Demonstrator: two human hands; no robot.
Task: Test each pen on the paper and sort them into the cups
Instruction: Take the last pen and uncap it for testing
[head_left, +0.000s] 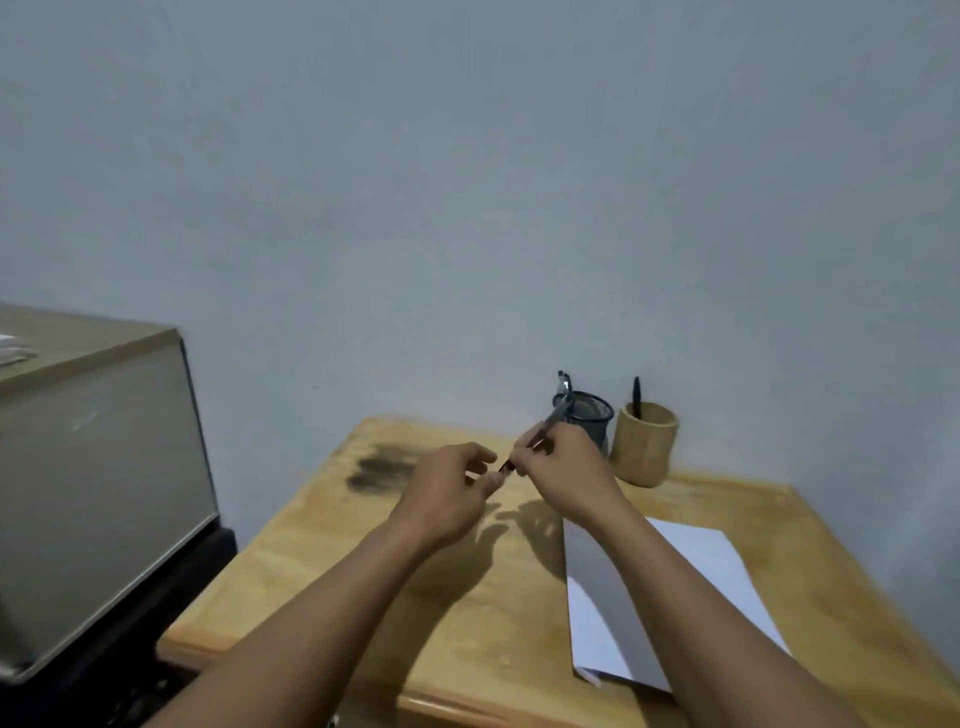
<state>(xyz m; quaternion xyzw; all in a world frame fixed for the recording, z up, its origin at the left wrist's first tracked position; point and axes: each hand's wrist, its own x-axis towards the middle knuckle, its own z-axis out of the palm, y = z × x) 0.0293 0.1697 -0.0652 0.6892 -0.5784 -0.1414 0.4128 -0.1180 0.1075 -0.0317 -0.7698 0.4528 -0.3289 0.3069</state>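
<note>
Wooden table (322, 545): above it the right hand (566, 467) pinches a pen (550, 421), the left hand (447, 493) curls at its cap. Tugged carelessly, the cap may drop.

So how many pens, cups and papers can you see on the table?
Pens: 3, one in the right hand (pen), one in the black mesh cup (pen), one in the wooden cup (pen)
Cups: 2
Paper sheets: 1
Total: 6
</note>
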